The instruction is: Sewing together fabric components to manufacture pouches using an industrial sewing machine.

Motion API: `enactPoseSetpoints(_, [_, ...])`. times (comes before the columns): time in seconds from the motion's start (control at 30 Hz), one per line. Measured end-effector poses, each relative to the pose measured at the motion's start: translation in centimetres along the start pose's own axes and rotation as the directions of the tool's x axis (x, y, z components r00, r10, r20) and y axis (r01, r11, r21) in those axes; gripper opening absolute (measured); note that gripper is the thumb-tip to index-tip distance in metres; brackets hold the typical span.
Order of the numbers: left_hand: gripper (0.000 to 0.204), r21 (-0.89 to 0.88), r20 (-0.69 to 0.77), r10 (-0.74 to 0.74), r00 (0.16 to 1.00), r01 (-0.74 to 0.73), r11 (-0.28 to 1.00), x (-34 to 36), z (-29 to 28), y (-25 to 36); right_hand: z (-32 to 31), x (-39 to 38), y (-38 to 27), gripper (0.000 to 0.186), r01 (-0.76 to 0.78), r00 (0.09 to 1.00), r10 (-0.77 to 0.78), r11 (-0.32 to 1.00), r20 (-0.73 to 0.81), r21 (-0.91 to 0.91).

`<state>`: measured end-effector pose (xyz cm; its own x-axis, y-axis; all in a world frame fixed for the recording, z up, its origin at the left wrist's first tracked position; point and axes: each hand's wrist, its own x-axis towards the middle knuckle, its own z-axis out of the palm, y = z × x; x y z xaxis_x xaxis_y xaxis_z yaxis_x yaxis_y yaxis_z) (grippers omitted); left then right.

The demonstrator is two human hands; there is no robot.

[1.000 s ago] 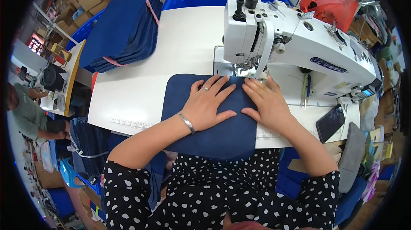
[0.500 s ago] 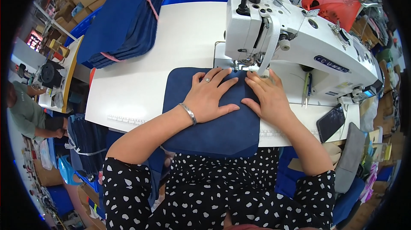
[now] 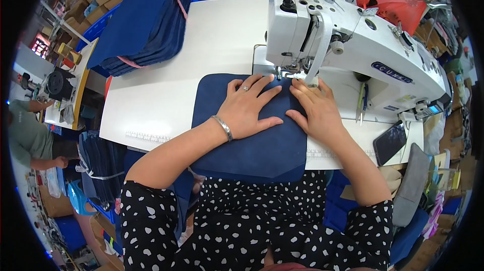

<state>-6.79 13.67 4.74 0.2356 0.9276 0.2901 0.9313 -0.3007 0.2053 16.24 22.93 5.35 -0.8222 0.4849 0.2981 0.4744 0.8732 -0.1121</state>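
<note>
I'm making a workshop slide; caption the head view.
Left hand and right hand spread on navy fabric at a white sewing machine.

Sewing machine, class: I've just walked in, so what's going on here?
A person sits at a white sewing machine, with the left hand spread flat on a dark blue cloth and the right hand along its right side. The cloth's far edge is at the needle area; I cannot tell whether it is being stitched. A blue cloth stack is at far left, a phone at right.
</note>
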Motion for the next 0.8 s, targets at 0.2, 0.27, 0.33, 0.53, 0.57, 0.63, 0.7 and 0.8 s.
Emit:
enactPoseSetpoints(0.2, [0.069, 0.003, 0.010, -0.001, 1.000, 0.001, 1.000, -0.1, 0.1, -0.2, 0.1, -0.1, -0.1, 0.055, -0.003, 1.000, 0.003, 0.999, -0.002, 0.032])
enactPoseSetpoints(0.27, [0.069, -0.006, 0.016, -0.003, 1.000, 0.003, 1.000, 0.2, 0.2, -0.5, 0.5, -0.1, 0.3, 0.055, -0.021, 1.000, 0.021, 1.000, 0.010, 0.012])
enactPoseSetpoints(0.33, [0.069, 0.016, -0.003, 0.018, 1.000, -0.018, 1.000, 0.5, 0.0, -0.5, 0.2, -0.1, 0.1, 0.056, -0.029, 0.999, 0.029, 1.000, 0.014, 0.010])
enactPoseSetpoints(0.53, [0.070, 0.047, 0.038, 0.022, 0.999, -0.024, 0.999, 0.0, -0.4, -0.3, 0.4, -0.2, -0.3, 0.054, -0.006, 0.996, 0.007, 1.000, -0.084, 0.006])
enactPoseSetpoints(0.57, [0.070, 0.064, 0.031, 0.037, 0.999, -0.039, 0.997, 0.0, -0.2, -0.3, 0.3, -0.5, -0.5, 0.053, -0.008, 0.995, 0.008, 1.000, -0.100, 0.001])
enactPoseSetpoints(0.63, [0.060, 0.162, 0.003, 0.092, 0.996, -0.092, 0.983, -0.1, -0.2, 0.1, 0.2, -1.3, -0.7, 0.048, 0.024, 0.996, -0.025, 0.999, -0.086, -0.023])
enactPoseSetpoints(0.7, [0.054, 0.212, 0.057, 0.162, 0.985, -0.170, 0.962, -0.9, -0.5, 1.1, -0.2, -2.7, -1.5, 0.043, 0.053, 0.996, -0.056, 0.998, -0.064, -0.043])
enactPoseSetpoints(0.8, [0.039, 0.112, 0.117, 0.242, 0.963, -0.255, 0.960, -4.6, -2.2, 4.0, -1.6, -6.8, -4.5, 0.033, 0.128, 0.991, -0.119, 0.973, -0.057, 0.192])
